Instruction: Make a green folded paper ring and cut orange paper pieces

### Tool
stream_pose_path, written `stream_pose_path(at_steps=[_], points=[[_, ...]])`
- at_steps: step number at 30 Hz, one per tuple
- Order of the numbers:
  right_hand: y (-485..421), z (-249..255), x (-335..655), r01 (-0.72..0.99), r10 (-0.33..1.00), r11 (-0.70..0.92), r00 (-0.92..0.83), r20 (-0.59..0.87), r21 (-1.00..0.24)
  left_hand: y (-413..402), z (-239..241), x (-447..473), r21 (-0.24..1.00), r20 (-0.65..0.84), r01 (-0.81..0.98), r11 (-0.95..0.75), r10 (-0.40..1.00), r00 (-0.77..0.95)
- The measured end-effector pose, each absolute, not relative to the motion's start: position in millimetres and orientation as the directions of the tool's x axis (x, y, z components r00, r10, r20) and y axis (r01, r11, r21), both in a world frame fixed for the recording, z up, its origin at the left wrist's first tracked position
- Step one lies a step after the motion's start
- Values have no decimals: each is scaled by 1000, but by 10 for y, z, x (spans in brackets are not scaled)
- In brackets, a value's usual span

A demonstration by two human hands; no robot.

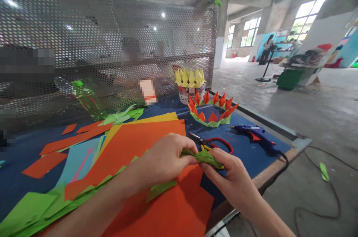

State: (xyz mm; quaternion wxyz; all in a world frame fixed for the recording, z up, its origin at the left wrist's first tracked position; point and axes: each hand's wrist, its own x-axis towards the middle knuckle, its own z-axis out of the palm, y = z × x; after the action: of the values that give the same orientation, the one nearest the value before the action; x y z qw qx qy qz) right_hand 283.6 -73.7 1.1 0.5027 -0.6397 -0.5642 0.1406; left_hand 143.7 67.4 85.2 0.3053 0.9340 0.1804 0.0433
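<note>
Between both hands is a folded green paper strip, pinched at its narrow end. My left hand has thumb and fingers closed on its left part. My right hand grips its right end the same way. A long pleated green length runs under my left forearm toward the lower left; whether it joins the held piece is hidden. Orange paper sheets lie beneath my hands. Just beyond the fingers are scissors with red handles; yellow handles show partly behind the held paper.
A ring of orange paper points on a green band lies behind the scissors. A blue glue gun rests near the right table edge. Farther back are a yellow-pointed paper crown, a bottle with a green cap and a perforated metal screen.
</note>
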Motion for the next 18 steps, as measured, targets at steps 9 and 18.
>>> stream_pose_path(at_steps=[9,18], points=[[-710,-6,2797,578,840,129,368,399,-806,696,829,1434,440,110,312,-842,395,912],[-703,-87,2771,393,767,199,508,393,-898,709,835,1431,396,86,286,-873,345,935]])
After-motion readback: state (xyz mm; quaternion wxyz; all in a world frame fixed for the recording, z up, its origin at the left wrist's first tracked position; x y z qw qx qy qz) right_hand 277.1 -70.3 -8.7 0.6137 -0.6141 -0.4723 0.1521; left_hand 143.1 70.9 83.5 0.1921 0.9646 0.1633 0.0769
